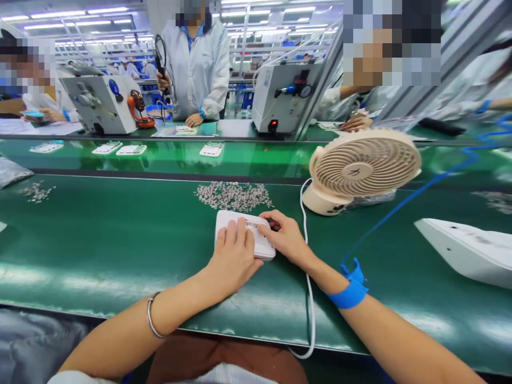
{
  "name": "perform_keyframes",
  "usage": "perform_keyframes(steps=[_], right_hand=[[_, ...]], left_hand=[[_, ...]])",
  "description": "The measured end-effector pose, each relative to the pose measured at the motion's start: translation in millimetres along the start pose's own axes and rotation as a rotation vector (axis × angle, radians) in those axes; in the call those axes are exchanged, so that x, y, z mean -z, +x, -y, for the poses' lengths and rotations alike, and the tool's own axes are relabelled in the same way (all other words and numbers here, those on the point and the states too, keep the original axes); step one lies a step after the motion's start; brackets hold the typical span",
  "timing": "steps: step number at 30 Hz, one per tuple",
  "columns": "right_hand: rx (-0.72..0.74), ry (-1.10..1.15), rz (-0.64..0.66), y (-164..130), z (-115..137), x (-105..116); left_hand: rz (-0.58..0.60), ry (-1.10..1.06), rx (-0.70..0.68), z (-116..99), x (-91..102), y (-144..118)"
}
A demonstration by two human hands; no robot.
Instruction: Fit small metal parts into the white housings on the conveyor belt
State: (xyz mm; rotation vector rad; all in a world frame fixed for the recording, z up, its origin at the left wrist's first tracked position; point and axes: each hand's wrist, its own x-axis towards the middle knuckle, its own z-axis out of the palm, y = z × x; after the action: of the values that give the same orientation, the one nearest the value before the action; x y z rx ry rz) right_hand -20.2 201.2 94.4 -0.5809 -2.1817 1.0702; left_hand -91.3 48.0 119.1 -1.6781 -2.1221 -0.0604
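A white plastic housing (264,246), rounded at the corners, lies on the green work surface in front of me. My left hand (234,256) rests over its left part, fingers stretched across the top and thumb by the near edge, holding it down. At its right end is my right hand (286,237), thumb and fingers bent close together over the housing's recess. Whatever may be between those fingertips is too small to make out. Just beyond the housing spreads a pile of tiny metallic parts (234,196).
A beige fan (360,168) stands at the right, its white cable (311,314) running past my right forearm. A blue cord leads from my wristband (352,288). Further right lies a white shell (472,250). White panels (211,149) sit on the far strip; co-workers sit and stand beyond.
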Motion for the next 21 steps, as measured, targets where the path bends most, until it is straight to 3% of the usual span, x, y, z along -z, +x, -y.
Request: perform_keyframes(steps=[2, 5, 8, 10, 13, 17, 21], right_hand=[[0.043, -0.037, -0.052, -0.1, 5.0, 1.2], [0.145, -0.145, -0.272, 2.7, 16.7, 14.0], [0.207, -0.274, -0.559, 9.2, 22.8, 44.2], [0.161, -0.339, -0.744, 13.0, 19.1, 72.5], [-0.013, -0.43, -0.996, 12.6, 3.4, 118.6], [-0.397, -0.579, -1.182, -7.9, -23.5, 167.3], [-0.682, -0.538, -1.089, -39.9, -46.6, 191.0]], left_hand=[[0.048, -0.019, -0.002, 2.6, 5.6, 2.7], [0.214, -0.037, 0.06, 12.4, 20.4, 8.5], [0.345, 0.003, 0.21, 33.6, 33.1, 12.8], [0.374, 0.061, 0.332, 53.8, 35.9, 13.6], [0.344, 0.146, 0.498, 85.1, 33.9, 12.6], [0.148, 0.176, 0.671, 106.8, 32.7, 12.2], [0.154, 0.127, 0.586, 98.1, 30.2, 14.6]])
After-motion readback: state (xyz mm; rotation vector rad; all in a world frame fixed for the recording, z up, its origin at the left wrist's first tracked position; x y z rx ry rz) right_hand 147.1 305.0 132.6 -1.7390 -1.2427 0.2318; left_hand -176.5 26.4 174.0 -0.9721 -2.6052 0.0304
